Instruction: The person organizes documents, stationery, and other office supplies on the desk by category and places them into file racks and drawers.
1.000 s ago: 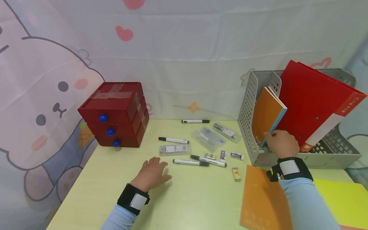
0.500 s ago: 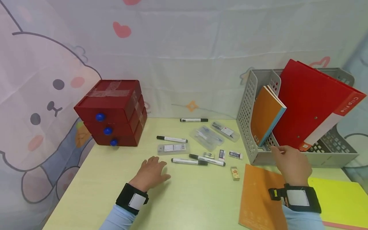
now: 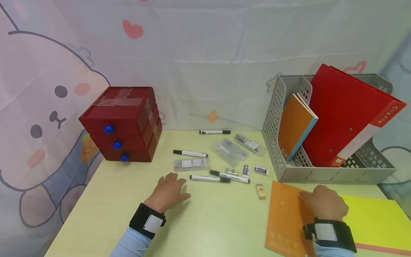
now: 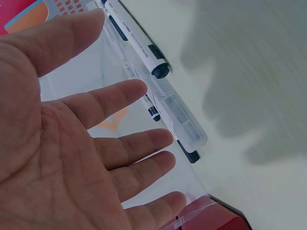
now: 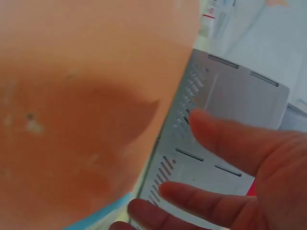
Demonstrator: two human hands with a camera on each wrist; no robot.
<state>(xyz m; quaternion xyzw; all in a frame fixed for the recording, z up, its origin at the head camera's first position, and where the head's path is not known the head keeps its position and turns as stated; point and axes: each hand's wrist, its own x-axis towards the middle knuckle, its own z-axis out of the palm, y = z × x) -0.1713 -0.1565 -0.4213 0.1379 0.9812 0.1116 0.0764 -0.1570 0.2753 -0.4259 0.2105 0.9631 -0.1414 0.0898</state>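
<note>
Head view's got the right hand [image 3: 325, 202] over the edge of a thin, rectangular orange notebook [image 3: 282, 221], which lies flat on the pale yellow table [image 3: 218, 221], right in front of the grey perforated plastic file rack [image 3: 334, 175]. Fingers are loosely parted, gripping nothing; can't tell if they touch the cover. Left hand [image 3: 167, 192] is spread and empty, near a white black-capped marker [image 3: 207, 178].

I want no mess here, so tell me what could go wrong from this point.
The red folder stands tilted in the grey rack, so a bump might tip it. The left hand is close to a loose marker and could set it rolling. The right hand might push the flat orange notebook out of place.
</note>
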